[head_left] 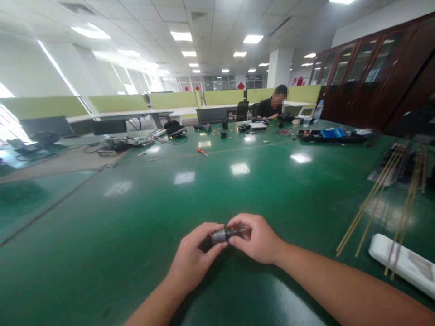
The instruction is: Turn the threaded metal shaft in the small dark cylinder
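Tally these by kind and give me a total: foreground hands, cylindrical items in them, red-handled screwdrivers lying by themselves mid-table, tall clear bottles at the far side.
Foreground hands: 2, the left hand and the right hand
Held cylindrical item: 1
Red-handled screwdriver: 1
Tall clear bottle: 1
Total: 5

Legible text, brands or numbers: none. Red diamond [241, 85], far background, and two smaller diamonds [197, 88] to its left: any lettering too small to read. Red ornament [299, 81], background right: likewise unreadable.
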Tool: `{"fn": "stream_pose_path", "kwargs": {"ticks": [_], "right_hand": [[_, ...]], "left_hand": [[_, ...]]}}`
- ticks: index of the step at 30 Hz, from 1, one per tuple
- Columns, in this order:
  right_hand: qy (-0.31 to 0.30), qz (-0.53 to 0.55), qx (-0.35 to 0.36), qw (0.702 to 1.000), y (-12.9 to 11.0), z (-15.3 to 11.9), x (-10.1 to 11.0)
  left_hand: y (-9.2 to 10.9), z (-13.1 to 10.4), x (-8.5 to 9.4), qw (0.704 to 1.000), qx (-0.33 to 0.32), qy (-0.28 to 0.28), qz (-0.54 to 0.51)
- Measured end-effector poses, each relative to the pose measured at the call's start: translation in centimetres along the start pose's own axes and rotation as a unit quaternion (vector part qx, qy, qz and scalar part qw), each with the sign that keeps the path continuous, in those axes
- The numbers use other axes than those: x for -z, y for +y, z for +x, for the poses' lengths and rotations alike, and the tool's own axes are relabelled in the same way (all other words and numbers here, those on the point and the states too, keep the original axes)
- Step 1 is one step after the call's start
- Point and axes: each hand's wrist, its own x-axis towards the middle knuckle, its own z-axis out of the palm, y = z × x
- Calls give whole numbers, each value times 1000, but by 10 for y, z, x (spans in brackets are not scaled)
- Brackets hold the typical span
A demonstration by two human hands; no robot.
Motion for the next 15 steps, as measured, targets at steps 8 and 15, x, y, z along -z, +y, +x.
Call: {"fn": "stream_pose_path", "kwargs": {"ticks": [8,15], "right_hand": [[-4,-3,10,1000,1,2,1],[-2,29,-16,999,2,3,0]], "left_hand": [[-2,-1,-1,1000,2,2,6],[0,-1,-2,1000,-8,4,25]]}}
